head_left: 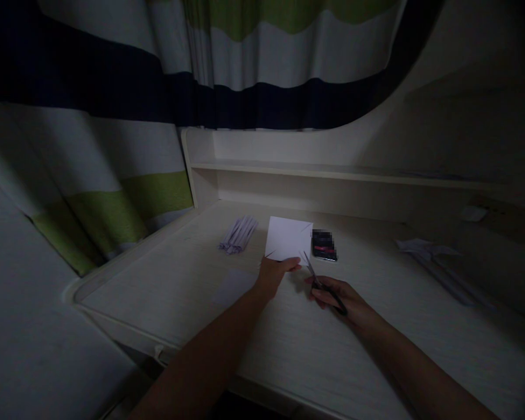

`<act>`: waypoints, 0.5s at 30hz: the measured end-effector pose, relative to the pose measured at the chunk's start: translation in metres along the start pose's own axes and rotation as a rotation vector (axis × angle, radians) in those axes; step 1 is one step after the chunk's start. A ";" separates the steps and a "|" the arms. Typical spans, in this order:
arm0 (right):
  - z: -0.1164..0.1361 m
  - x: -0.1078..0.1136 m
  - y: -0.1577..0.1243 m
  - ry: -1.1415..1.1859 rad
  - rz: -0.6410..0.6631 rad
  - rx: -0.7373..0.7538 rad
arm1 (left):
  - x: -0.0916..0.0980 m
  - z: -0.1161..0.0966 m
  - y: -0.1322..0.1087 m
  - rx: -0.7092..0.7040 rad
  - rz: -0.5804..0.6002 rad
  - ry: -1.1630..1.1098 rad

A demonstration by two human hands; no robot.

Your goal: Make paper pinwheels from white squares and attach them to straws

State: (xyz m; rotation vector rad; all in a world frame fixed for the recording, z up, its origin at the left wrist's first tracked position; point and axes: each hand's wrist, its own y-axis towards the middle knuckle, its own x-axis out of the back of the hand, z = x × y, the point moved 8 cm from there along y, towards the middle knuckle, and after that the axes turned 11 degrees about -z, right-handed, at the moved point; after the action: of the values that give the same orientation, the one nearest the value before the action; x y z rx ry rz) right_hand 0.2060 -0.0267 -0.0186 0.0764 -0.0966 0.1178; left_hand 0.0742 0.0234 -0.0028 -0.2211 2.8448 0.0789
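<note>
My left hand [276, 273] is closed on the near edge of a white sheet of paper [287, 238], thumb on top. Short slits or lines show at the sheet's upper right and lower left corners. In my right hand [339, 298] is a pair of scissors [312, 272] with dark handles. Their blades are slightly apart and point up toward the sheet's lower right corner. Whether the blades touch the paper I cannot tell. Just right of the sheet lies a phone [324, 245], its screen blurred out.
A bundle of folded paper strips [239, 234] lies left of the sheet. Another pale sheet [233, 286] rests on the white desk [166, 291] by my left forearm. Long folded papers [437, 271] lie at the right. A shelf [315, 169] runs along the back, below a striped curtain [262, 99].
</note>
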 end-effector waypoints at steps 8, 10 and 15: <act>0.001 -0.001 -0.001 0.007 -0.012 -0.018 | 0.000 0.002 0.002 -0.037 0.021 0.016; -0.001 -0.001 0.000 0.005 -0.013 -0.028 | 0.001 0.002 0.002 -0.048 0.017 0.024; -0.004 -0.001 0.001 -0.008 -0.029 -0.053 | 0.001 0.001 0.002 -0.033 0.006 0.036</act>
State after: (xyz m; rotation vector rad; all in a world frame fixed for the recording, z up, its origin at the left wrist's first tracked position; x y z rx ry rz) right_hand 0.2058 -0.0255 -0.0229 0.0250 -0.1061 0.0855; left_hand 0.0731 0.0250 -0.0039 -0.2234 2.8822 0.1250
